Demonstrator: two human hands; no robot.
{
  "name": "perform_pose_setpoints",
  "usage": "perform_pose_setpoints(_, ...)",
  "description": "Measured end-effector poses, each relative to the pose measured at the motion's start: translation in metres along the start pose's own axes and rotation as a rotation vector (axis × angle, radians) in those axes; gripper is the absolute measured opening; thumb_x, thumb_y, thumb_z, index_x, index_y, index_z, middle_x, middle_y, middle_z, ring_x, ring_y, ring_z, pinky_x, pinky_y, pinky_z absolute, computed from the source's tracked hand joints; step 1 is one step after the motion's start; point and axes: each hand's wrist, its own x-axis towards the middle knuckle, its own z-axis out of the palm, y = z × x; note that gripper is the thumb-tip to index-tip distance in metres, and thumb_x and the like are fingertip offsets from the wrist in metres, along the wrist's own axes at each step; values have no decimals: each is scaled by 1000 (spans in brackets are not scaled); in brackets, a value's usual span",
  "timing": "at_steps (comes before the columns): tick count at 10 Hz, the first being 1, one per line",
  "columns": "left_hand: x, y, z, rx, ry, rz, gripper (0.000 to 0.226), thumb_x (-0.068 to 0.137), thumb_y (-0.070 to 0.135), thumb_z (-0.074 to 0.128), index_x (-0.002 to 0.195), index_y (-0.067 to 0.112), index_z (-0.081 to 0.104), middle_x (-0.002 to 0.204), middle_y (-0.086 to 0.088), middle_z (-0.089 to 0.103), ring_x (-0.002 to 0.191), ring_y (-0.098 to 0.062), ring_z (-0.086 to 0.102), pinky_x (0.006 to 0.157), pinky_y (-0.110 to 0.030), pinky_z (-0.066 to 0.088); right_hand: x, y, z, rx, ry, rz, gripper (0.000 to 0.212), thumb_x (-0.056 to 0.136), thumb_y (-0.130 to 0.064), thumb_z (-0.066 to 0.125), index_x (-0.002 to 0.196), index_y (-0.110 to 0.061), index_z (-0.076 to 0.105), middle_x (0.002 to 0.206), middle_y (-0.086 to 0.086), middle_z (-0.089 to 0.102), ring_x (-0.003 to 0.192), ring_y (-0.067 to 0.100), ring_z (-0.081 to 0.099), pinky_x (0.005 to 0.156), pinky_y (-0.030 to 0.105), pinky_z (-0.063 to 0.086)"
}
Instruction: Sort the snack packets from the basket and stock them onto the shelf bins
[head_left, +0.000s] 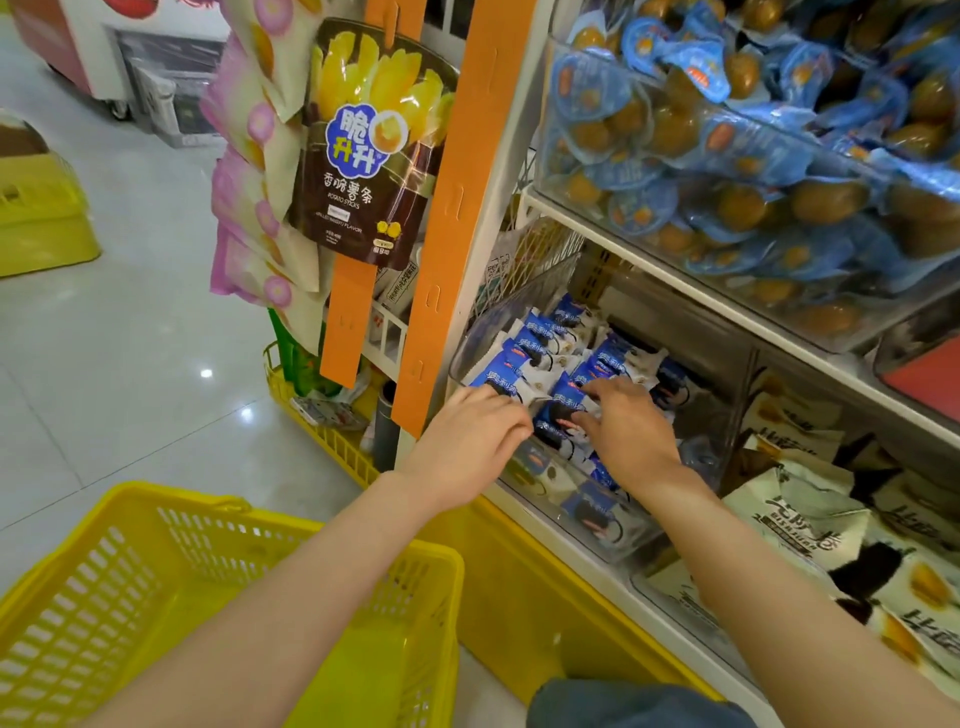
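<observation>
The white shelf unit (675, 270), edged with flat orange hanging strips (457, 208), fills the right side above a glossy tiled floor (130, 338). At lower left stands a yellow plastic basket (156, 597) with slotted walls, under the left forearm. On the upper tier a clear plastic bin (545, 104) is heaped with brown eggs in blue wrappers (727, 156). Below it a second clear bin (460, 358) holds blue-and-white snack packets (545, 358), small glossy pillow shapes standing in two slanted rows. To its right lie larger cream packets (810, 519) with dark lettering. A dark bag of potato sticks (363, 156) hangs from the strips beside pink-and-cream bags (249, 182). Both hands reach into the packet bin. The left grip (467, 447) sits at the bin's front left corner, fingers bent down against the nearest packet; whether it pinches that packet cannot be told. The right grip (628, 431) lies just beside it on the right-hand row, fingers spread and lightly bent, touching the packet tops and clasping none.
</observation>
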Motion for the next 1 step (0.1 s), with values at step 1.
perform_pose_setpoints(1,-4,7,-20,-155,47,-79,22,98,26,42,111,20,58,109,8,58,104,-5,46,97,-24,34,-13,-9,-17,113,83,-17,46,93,-36,51,135,-18,43,136,6,43,127,24,40,101,37,36)
